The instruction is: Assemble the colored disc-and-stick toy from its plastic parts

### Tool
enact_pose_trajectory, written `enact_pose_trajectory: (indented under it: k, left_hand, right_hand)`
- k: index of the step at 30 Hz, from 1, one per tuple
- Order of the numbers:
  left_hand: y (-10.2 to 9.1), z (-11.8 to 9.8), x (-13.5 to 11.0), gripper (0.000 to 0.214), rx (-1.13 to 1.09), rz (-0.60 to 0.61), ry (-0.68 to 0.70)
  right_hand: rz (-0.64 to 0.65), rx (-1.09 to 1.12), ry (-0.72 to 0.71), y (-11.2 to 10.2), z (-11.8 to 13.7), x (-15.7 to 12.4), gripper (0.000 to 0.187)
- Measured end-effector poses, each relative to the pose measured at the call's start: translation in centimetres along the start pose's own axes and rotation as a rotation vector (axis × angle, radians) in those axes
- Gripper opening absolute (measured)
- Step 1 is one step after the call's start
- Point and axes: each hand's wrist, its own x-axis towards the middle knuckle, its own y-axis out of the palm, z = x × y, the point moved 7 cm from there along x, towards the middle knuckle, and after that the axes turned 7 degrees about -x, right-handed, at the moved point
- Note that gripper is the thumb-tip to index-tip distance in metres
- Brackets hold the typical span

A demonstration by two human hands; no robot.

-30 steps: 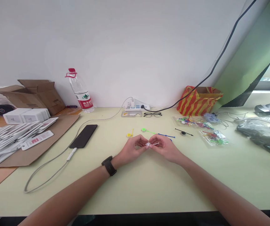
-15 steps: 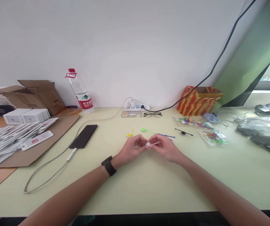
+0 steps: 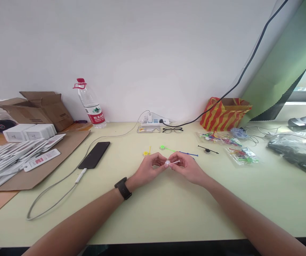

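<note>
Above the middle of the table, my left hand (image 3: 151,168) pinches a small white round plastic piece (image 3: 167,162) between thumb and fingers. From the other side my right hand (image 3: 189,168) is closed on the same piece, whose thin white arm sticks out among its fingers. Similar small pieces lie just beyond my hands: a yellow one (image 3: 146,153), a bright green one (image 3: 162,147) with a thin arm, and a black one (image 3: 207,150) with a long thin bar. A blue bar (image 3: 190,154) shows partly behind my right hand.
On the left are a phone (image 3: 94,155) on a cable, white tags (image 3: 42,160) on cardboard, and a water bottle (image 3: 95,110). A power strip (image 3: 155,121), eyeglasses (image 3: 172,130) and a striped bag (image 3: 223,115) line the back. Plastic packets (image 3: 243,155) lie to the right.
The white round piece has turned slightly between my fingertips. Both hands have stayed in almost the same place.
</note>
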Motion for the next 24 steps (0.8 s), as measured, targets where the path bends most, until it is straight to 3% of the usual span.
enact_pose_trajectory:
  k: [24]
  left_hand:
    - [0.07, -0.41, -0.01, 0.031, -0.008, 0.015, 0.011]
  right_hand:
    - [0.019, -0.006, 0.006, 0.08, 0.22, -0.01, 0.029]
